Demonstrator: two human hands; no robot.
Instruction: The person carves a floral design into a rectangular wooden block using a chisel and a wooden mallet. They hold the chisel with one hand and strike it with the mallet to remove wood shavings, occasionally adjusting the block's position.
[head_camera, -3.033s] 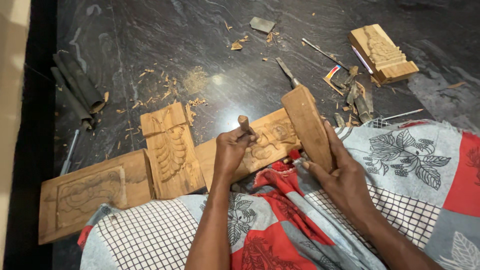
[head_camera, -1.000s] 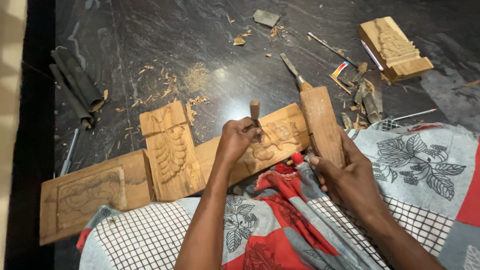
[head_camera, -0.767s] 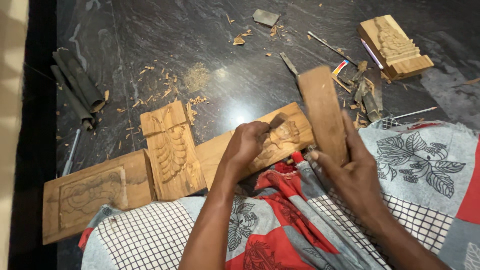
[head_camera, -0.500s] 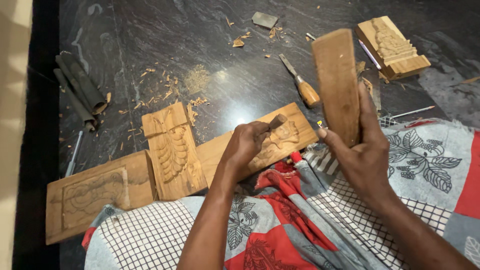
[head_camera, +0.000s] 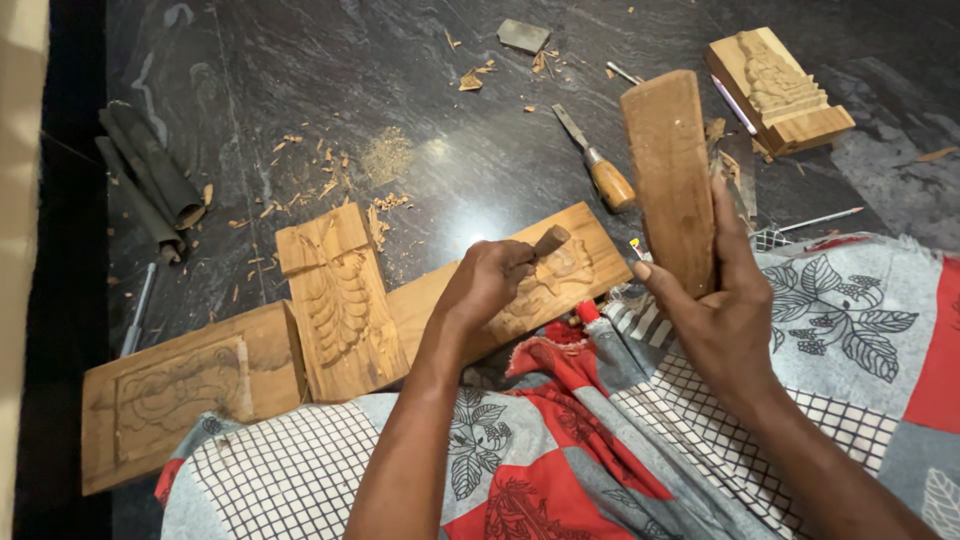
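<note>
My left hand (head_camera: 487, 287) is closed around a small chisel (head_camera: 549, 241) whose wooden handle sticks out to the right, its tip resting on the carved wooden panel (head_camera: 420, 305). The long panel lies across the dark floor, with leaf carving in the middle and a framed relief at its left end. My right hand (head_camera: 715, 305) grips a flat wooden mallet block (head_camera: 670, 170), held upright and raised above the panel's right end.
A wooden-handled chisel (head_camera: 598, 167) lies on the dark stone floor (head_camera: 300, 80) behind the panel. A carved wood block (head_camera: 780, 90) sits at the far right, rolled dark sheets (head_camera: 150, 175) at the left. Wood chips are scattered about. A patterned cloth (head_camera: 600, 450) covers my lap.
My right hand has lifted the wooden block from beside the panel to upright above it. My left hand has tilted the chisel lower onto the carving.
</note>
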